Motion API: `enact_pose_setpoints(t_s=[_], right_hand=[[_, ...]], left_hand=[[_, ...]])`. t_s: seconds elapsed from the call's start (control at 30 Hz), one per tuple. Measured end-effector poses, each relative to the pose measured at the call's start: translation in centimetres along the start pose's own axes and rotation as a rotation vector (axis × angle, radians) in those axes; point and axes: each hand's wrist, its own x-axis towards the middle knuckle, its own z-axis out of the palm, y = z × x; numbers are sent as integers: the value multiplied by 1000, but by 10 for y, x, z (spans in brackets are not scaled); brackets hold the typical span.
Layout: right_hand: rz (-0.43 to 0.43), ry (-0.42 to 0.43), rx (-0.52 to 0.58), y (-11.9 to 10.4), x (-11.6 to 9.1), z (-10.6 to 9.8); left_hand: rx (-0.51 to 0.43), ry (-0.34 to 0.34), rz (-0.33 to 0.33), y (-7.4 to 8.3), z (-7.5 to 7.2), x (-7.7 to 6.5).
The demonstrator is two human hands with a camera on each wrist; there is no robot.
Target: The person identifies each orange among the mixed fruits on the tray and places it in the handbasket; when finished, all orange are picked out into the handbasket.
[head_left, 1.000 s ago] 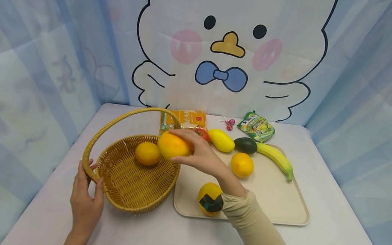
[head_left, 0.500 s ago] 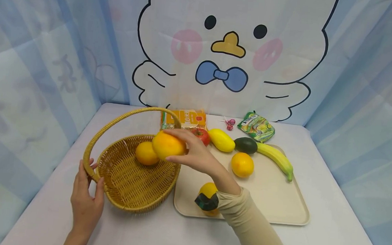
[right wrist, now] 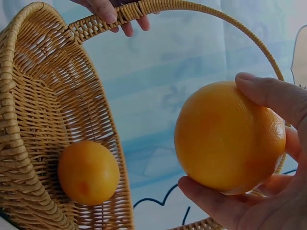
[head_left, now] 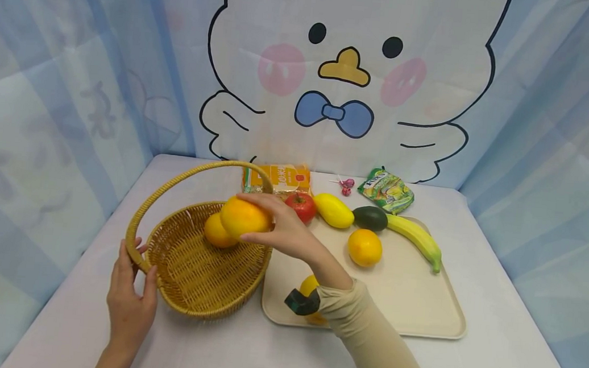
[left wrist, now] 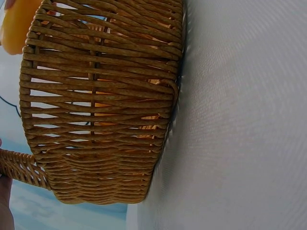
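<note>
A wicker basket (head_left: pixel 200 283) with a tall arched handle (head_left: pixel 193 171) stands on the left of the table. My left hand (head_left: pixel 131 304) grips the foot of that handle, thumb on one side and fingers on the other, as the right wrist view also shows. Over the basket, my right hand (head_left: pixel 288 232) holds an orange (right wrist: pixel 225 139) between thumb and fingers, above the rim. A second orange (right wrist: pixel 88 172) lies inside, against the far side, partly covered by the held one in the head view.
Right of the basket, a beige tray (head_left: pixel 394 305) bears another orange (head_left: pixel 364 247) and a yellow fruit (head_left: pixel 309 286) half behind the sleeve. Along its back are a red apple (head_left: pixel 301 207), yellow fruit (head_left: pixel 335 211), dark green fruit (head_left: pixel 370 218) and banana (head_left: pixel 416 238). Packets (head_left: pixel 387 190) and lollipops (head_left: pixel 347 186) lie behind.
My right hand has shifted left with the orange, farther over the basket and across the orange inside, uncovering the red apple. My left hand and the basket have stayed put.
</note>
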Motion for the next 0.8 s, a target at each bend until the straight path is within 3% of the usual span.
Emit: enact_pose_setpoints(t_s=[0.8], right_hand=[[17,-18,14,5,17,22]], left_hand=[[8,1,4,-4,1,-1]])
